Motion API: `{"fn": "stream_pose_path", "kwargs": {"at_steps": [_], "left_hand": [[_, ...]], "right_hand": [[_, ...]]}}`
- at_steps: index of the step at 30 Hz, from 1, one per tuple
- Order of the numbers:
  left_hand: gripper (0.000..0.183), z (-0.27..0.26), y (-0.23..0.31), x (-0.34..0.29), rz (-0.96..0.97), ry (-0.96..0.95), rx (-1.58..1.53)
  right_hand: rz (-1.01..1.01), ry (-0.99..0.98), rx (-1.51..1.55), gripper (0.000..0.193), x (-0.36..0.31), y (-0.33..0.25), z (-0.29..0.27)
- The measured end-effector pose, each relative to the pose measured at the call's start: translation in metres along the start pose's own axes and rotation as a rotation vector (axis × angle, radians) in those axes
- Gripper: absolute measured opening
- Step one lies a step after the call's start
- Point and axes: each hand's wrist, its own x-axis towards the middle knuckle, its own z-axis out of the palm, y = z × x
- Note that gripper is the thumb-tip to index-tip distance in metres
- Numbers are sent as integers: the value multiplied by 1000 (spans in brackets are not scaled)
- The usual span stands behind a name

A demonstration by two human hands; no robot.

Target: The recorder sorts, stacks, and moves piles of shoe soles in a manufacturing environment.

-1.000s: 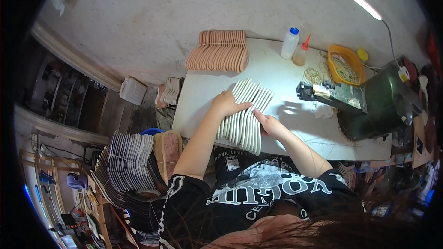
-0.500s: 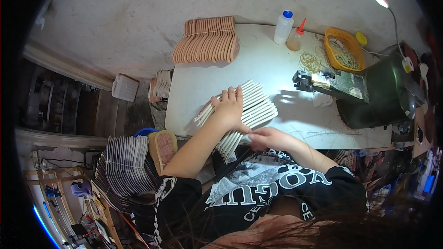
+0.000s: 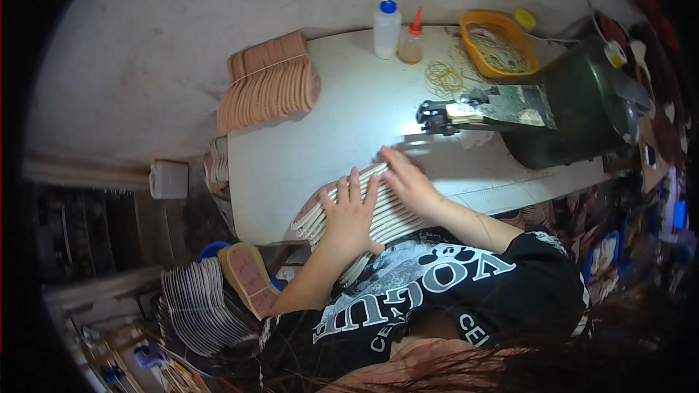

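"Where do we have the white soles [image 3: 397,216]?"

"In a stack at the near edge of the desk [image 3: 342,113], partly over it, right in front of our shirt [image 3: 437,269]."

"And how do our hands sit on them?"

"Our left hand [image 3: 349,217] lies across the stack, its fingers spread apart. Our right hand [image 3: 413,185] rests at the stack's far right end, its fingers close together; we cannot tell whether they grip."

"What do we see past them?"

"At the desk's far left we have the tan soles [image 3: 269,87], banded in a row. Along the back stand a blue-capped bottle [image 3: 386,35] and, just beside it, a red-tipped bottle [image 3: 411,49]. Then come loose bands [image 3: 444,78] and a yellow basket [image 3: 489,17] holding more."

"And to our right?"

"A dark green machine [image 3: 571,113], its arm reaching over the desk."

"Further left?"

"A white jug [image 3: 169,179], well apart from the desk, and nearer us a bundle of dark soles [image 3: 193,306] with pale edges."
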Motion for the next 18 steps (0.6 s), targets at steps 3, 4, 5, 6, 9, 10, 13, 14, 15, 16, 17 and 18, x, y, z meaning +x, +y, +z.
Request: {"fn": "stream_pose_path", "kwargs": {"at_steps": [3, 4, 5, 6, 9, 10, 13, 14, 15, 16, 17, 18], "left_hand": [[133, 0, -2, 4, 58, -17, 15], [131, -3, 0, 3, 36, -28, 3], [129, -5, 2, 4, 6, -36, -9], [128, -7, 3, 6, -4, -45, 2], [127, -7, 4, 3, -3, -65, 12], [127, -6, 4, 0, -2, -54, 12], [127, -2, 3, 0, 16, -57, 17], [127, -1, 3, 0, 7, -63, 4], [127, 1, 1, 0, -17, -56, 6], [127, 5, -1, 0, 0, -57, 21], [128, 5, 0, -1, 18, -58, 36], [128, 3, 0, -3, 9, -52, 9]], "right_hand": [[71, -92, -113, 49, -11, -4, -7], [41, -85, -69, 50, -7, 2, -9], [3, -82, -26, 51, -3, 6, -11], [37, -77, -49, 52, -1, 3, -10], [41, -87, -236, 52, -12, -4, -5], [34, -120, -277, 53, -13, -9, -7], [126, -220, -331, 54, -2, -16, -16], [119, -162, -264, 52, 5, -14, -11], [95, -170, -262, 52, 17, -16, -7], [50, -116, -243, 51, 33, -21, -3], [5, -60, -224, 49, 50, -27, -1], [-22, 7, -229, 49, 71, -25, 11]]}}
